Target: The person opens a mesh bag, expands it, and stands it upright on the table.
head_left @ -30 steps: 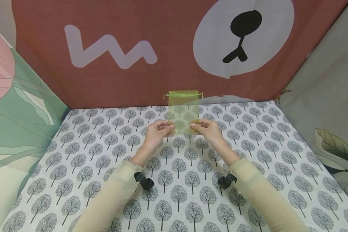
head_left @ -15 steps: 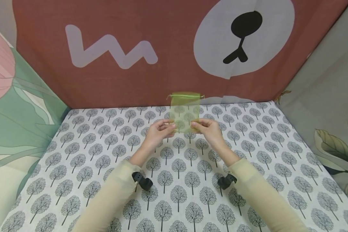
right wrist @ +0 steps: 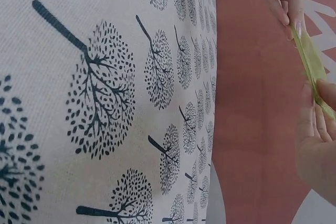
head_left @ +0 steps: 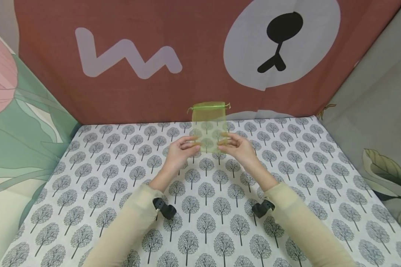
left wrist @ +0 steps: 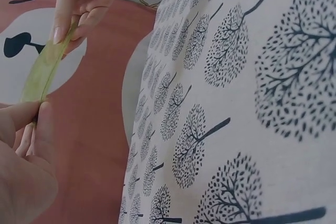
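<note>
A sheer yellow-green drawstring pouch [head_left: 208,120] stands upright above the table, its drawstring edge at the top with a cord loop at each side. My left hand [head_left: 183,150] pinches its lower left corner between thumb and fingers. At the lower right corner my right hand [head_left: 238,148] pinches it the same way, some fingers showing through the mesh. The left wrist view shows the pouch [left wrist: 44,69] nearly edge-on, stretched between both hands. In the right wrist view the pouch [right wrist: 311,61] looks thin and flat; whether anything is inside I cannot tell.
A white cloth with dark tree prints [head_left: 205,222] covers the table. Behind it hangs a reddish-brown printed curtain [head_left: 200,55]. Patterned drapes close off the left side [head_left: 23,122] and the right side [head_left: 371,111]. A small black wrist camera [head_left: 165,208] sits on the left sleeve.
The pouch tips back, then rises again and shifts slightly left. The right-hand fingers spread a little higher behind the mesh. Both hands keep hold of the lower corners.
</note>
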